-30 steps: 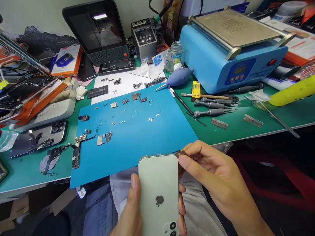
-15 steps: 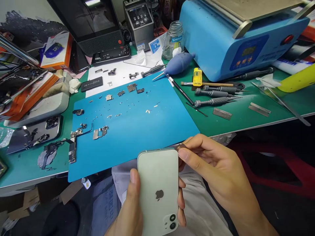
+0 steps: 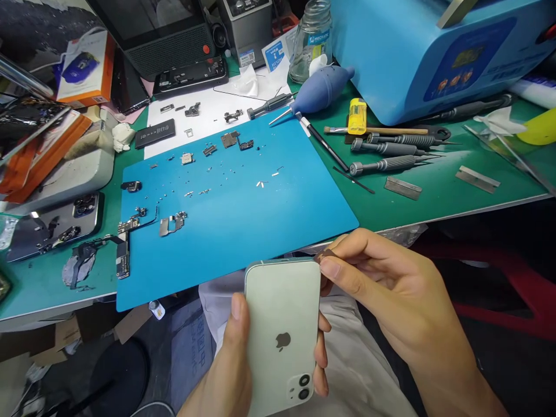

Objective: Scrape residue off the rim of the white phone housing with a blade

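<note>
A pale green smartphone (image 3: 278, 313), its back with two camera lenses facing up, is held above my lap. My left hand (image 3: 228, 353) wraps around it, thumb on one long side and fingertips on the other. At the phone's top right corner, my right hand (image 3: 391, 295) pinches a small thin brown piece (image 3: 325, 255) between thumb and forefinger; its edge meets the phone's rim. Most of that piece is hidden by the fingers. Just beyond lies a blue work mat (image 3: 243, 231) bearing small phone parts, among them a metal bracket with a flex cable (image 3: 172, 224).
Right of the mat lie several screwdrivers (image 3: 386, 165), a brush (image 3: 382, 132) and metal blades (image 3: 403, 187). A blue air blower (image 3: 324, 90), a glass jar (image 3: 310, 46) and a blue machine (image 3: 417, 63) stand behind. A dark phone back (image 3: 56, 226) lies at the left.
The camera view has shifted, so the bench appears slightly higher and the machine nearer. Both hands keep their hold on the phone and the brown piece, with little visible movement.
</note>
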`<state>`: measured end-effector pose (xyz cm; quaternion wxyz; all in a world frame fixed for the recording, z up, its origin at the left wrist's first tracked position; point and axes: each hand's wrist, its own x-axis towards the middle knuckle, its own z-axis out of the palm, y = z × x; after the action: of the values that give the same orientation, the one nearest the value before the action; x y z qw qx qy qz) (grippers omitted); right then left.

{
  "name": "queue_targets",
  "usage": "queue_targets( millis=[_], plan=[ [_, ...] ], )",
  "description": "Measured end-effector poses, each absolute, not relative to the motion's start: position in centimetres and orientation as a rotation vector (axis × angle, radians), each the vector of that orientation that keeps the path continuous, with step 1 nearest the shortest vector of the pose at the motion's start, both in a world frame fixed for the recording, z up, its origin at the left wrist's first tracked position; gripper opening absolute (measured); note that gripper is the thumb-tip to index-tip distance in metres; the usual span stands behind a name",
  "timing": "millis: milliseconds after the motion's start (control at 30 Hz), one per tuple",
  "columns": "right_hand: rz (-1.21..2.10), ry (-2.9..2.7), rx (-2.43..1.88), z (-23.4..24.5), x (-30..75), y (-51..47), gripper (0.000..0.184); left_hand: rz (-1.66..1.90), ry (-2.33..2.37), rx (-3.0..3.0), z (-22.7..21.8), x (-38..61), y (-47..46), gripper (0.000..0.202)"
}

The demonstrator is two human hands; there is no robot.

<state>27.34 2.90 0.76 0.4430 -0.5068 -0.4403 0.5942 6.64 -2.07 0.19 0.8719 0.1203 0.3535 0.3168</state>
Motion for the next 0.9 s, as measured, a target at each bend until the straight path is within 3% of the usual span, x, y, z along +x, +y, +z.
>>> queue_targets(
  millis=[900],
  plan=[
    [1.501, -1.063, -1.190, 1.1, 27.3, 2.8, 0.017, 0.638, 0.954, 0.314, 1.8, 7.3, -2.4, 0.101]
  ],
)
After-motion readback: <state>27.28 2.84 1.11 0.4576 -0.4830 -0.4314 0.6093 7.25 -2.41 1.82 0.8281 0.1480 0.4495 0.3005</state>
